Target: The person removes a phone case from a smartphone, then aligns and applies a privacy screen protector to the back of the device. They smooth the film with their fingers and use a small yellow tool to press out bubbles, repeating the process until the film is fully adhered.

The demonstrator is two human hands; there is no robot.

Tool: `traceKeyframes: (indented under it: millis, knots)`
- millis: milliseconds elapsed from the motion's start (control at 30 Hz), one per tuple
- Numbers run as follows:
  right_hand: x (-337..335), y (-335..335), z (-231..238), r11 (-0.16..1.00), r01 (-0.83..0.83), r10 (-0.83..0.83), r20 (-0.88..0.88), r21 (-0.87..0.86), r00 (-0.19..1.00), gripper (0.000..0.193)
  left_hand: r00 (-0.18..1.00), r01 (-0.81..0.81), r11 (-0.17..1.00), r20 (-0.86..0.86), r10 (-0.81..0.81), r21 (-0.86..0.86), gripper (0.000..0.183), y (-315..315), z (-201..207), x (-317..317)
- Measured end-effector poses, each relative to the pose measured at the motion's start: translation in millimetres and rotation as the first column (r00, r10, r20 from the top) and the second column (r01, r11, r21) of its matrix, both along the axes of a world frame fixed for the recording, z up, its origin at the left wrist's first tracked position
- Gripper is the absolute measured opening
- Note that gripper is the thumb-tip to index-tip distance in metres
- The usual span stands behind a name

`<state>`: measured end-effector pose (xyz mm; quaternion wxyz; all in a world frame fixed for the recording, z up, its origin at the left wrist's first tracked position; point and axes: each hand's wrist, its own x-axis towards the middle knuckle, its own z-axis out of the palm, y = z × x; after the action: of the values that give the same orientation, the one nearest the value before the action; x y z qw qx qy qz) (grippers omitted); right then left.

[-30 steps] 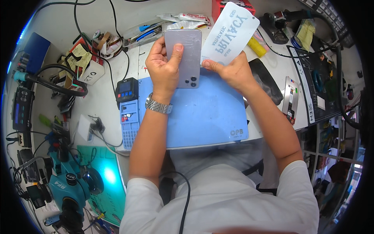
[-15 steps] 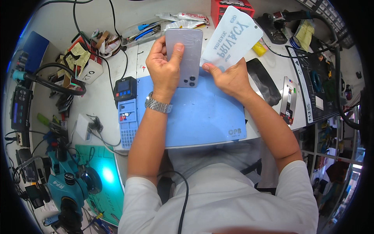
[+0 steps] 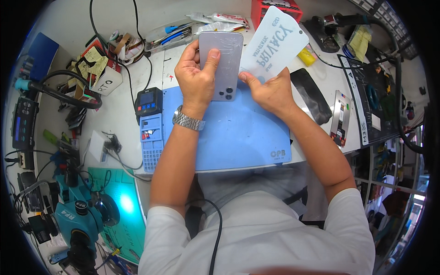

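Note:
My left hand (image 3: 197, 75) is closed round a pale purple smartphone (image 3: 224, 64), its back and camera lenses facing me and the lens end lowest. Scratches or creases show near its upper end. My right hand (image 3: 271, 91) pinches the lower corner of a white printed screen-protector packet (image 3: 275, 43), thumb in front and fingers behind it. Packet and phone are held side by side with a narrow gap, above the far part of a blue work mat (image 3: 243, 133). What lies behind the packet is hidden.
A blue parts tray (image 3: 151, 137) with a small black device (image 3: 149, 103) adjoins the mat's left side. Right of it lie a dark flat sheet (image 3: 311, 96) and a metallic panel (image 3: 340, 117). A teal microscope (image 3: 80, 220) stands at lower left, a red box (image 3: 275, 10) at the back.
My left hand and the phone have shifted slightly to the right, toward the packet. The packet and my right hand stay almost in place.

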<state>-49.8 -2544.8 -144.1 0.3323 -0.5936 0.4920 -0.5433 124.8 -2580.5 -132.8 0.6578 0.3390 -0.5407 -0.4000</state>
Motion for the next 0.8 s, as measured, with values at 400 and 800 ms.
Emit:
traceKeyframes:
  millis: [400,800]
  knots:
    - [-2.3,3.6,1.5,0.996,-0.082,0.081,0.007,0.024,0.997,0.03,1.0,-0.001,1.0,-0.009,0.001,0.007,0.037,-1.6,-0.7,0.0]
    - [-2.3,3.3,-2.6,0.996,-0.049,0.05,-0.01,0.075,0.999,0.029,1.0,-0.008,1.0,-0.026,0.008,0.01,0.037,-3.2,-3.3,0.1]
